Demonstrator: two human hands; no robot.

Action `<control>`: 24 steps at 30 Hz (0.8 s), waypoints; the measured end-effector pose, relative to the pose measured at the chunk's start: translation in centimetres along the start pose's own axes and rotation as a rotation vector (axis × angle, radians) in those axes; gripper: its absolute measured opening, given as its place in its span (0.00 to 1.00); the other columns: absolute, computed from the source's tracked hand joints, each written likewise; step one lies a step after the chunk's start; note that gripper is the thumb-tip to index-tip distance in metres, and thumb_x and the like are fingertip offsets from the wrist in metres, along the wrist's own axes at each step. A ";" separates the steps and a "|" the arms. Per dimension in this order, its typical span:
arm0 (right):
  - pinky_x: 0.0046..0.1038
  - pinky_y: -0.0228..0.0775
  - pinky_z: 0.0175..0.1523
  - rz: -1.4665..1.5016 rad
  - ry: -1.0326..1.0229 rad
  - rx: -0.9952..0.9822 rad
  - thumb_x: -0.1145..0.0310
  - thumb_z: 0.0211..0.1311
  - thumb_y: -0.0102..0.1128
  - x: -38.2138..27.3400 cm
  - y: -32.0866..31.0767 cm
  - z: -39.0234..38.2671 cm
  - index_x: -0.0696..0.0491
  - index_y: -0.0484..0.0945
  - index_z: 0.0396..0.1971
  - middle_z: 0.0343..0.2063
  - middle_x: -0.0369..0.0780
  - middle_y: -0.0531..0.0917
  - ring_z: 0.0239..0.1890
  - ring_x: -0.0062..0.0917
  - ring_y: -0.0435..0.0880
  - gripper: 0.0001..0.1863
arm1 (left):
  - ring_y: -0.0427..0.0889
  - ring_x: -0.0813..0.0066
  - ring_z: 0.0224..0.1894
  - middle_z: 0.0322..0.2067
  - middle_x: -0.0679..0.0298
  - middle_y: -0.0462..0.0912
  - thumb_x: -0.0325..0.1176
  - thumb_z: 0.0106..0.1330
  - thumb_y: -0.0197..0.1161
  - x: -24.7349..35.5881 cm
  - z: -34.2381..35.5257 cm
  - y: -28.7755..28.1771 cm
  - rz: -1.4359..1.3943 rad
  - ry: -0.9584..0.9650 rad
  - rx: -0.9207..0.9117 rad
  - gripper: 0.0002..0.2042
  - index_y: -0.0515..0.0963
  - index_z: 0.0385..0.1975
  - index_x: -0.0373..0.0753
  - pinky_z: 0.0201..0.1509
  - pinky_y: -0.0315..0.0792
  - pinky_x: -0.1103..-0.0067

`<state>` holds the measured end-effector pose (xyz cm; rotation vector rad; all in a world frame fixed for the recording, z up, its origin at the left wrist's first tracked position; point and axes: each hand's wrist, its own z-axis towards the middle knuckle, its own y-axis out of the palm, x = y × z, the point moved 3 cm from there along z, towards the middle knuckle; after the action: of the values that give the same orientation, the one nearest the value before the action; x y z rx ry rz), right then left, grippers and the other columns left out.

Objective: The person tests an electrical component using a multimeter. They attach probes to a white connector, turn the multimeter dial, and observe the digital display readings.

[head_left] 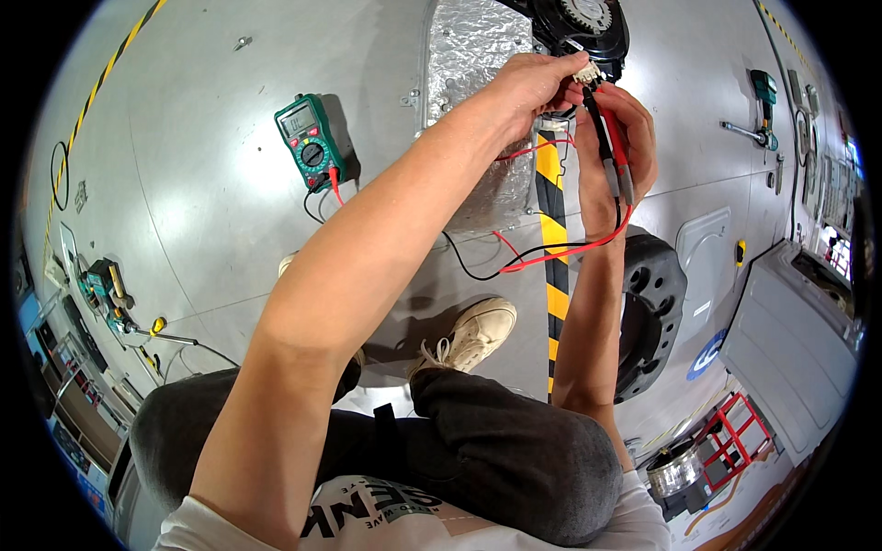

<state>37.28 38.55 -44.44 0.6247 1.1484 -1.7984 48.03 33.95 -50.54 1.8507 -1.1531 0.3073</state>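
My left hand (pixel 533 84) pinches a small whitish wire connector (pixel 586 73) between thumb and fingers. Just to its right, my right hand (pixel 636 133) is closed around two test probes, a black probe (pixel 598 133) and a red probe (pixel 616 147). Their tips point up at the connector; whether they touch its contacts is too small to tell. Red and black leads (pixel 570 248) hang from the probes. A green digital multimeter (pixel 301 147) lies on the floor to the left, with leads plugged into its lower end.
Beyond my hands stands a foil-covered unit (pixel 473 46) beside a black round housing (pixel 602 41). Yellow-black tape (pixel 553 230) runs along the floor. At right are a black ring-shaped part (pixel 657 294), a grey panel (pixel 703 266) and a power tool (pixel 763 101); more tools (pixel 106 285) lie left.
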 end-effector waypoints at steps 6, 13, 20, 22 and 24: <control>0.20 0.70 0.44 0.130 0.188 -0.032 0.77 0.53 0.60 -0.2 0.2 -0.2 0.58 0.72 0.39 0.38 0.40 0.78 0.38 0.21 0.78 0.13 | 0.73 0.82 0.26 0.26 0.67 0.77 0.40 0.62 0.60 0.0 0.0 -0.1 0.012 -0.006 -0.003 0.12 0.77 0.31 0.35 0.33 0.69 0.84; 0.17 0.69 0.40 0.163 0.152 -0.004 0.77 0.54 0.60 0.4 0.4 -0.2 0.58 0.71 0.40 0.34 0.37 0.78 0.34 0.17 0.77 0.13 | 0.73 0.81 0.26 0.26 0.66 0.77 0.40 0.61 0.61 -0.1 0.1 0.0 0.003 0.005 0.010 0.13 0.76 0.30 0.35 0.33 0.71 0.85; 0.16 0.69 0.38 0.215 0.224 -0.008 0.77 0.54 0.62 0.7 0.3 -0.1 0.58 0.72 0.39 0.32 0.37 0.78 0.34 0.15 0.76 0.13 | 0.74 0.80 0.27 0.26 0.65 0.76 0.40 0.61 0.62 -0.2 0.2 -0.1 -0.004 -0.003 0.025 0.14 0.76 0.31 0.33 0.34 0.72 0.84; 0.16 0.69 0.38 0.209 0.221 -0.008 0.77 0.54 0.62 0.9 0.3 -0.1 0.58 0.72 0.39 0.32 0.37 0.78 0.33 0.15 0.76 0.12 | 0.74 0.80 0.27 0.26 0.65 0.76 0.40 0.61 0.62 -0.1 0.1 0.0 -0.007 -0.006 0.023 0.14 0.76 0.31 0.33 0.34 0.72 0.84; 0.16 0.69 0.38 0.189 0.215 -0.020 0.76 0.54 0.62 1.0 0.3 -0.1 0.58 0.72 0.39 0.32 0.36 0.78 0.34 0.15 0.76 0.12 | 0.74 0.80 0.27 0.27 0.65 0.76 0.40 0.61 0.62 0.0 -0.2 0.1 -0.015 -0.010 0.017 0.14 0.76 0.31 0.33 0.34 0.72 0.84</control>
<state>37.04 38.22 -45.39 0.9017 1.2042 -1.5864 47.97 34.09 -50.38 1.8771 -1.1461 0.2999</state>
